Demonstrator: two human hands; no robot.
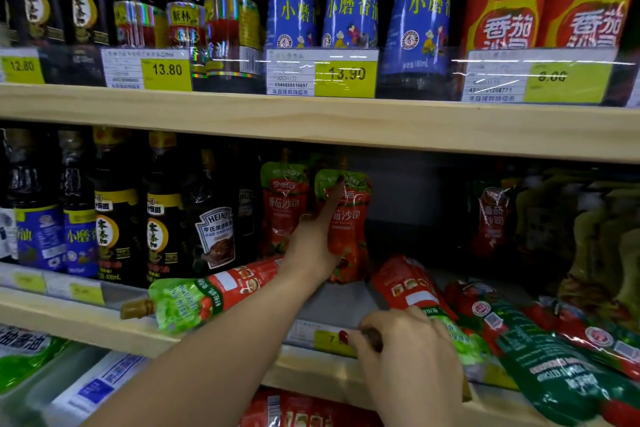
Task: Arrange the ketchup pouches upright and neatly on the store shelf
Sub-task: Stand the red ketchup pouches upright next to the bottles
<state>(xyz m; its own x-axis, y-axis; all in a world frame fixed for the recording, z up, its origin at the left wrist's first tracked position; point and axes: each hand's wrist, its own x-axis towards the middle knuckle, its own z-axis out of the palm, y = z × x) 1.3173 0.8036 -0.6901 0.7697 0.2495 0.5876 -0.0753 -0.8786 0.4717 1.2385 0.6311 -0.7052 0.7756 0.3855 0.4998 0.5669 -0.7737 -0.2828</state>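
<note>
On the middle shelf (pixel 311 308) two red and green ketchup pouches stand upright. My left hand (pixel 317 239) holds the right one (pixel 349 229), thumb along its front; the other (pixel 282 208) stands just left of it. My right hand (pixel 408 340) grips the brown cap end of a pouch (pixel 405 284) lying flat at the shelf's front edge. Another pouch (pixel 204 298) lies on its side to the left, cap pointing left. More pouches (pixel 540 350) lie flat at the right. One pouch (pixel 491 215) stands far back on the right.
Dark sauce bottles (pixel 211 218) fill the shelf's left side, yellowish bottles (pixel 602 246) the right. The upper shelf (pixel 311 121) carries bottles and price tags. Below are packets (pixel 304 409) on a lower shelf. Bare shelf back shows behind the upright pouches.
</note>
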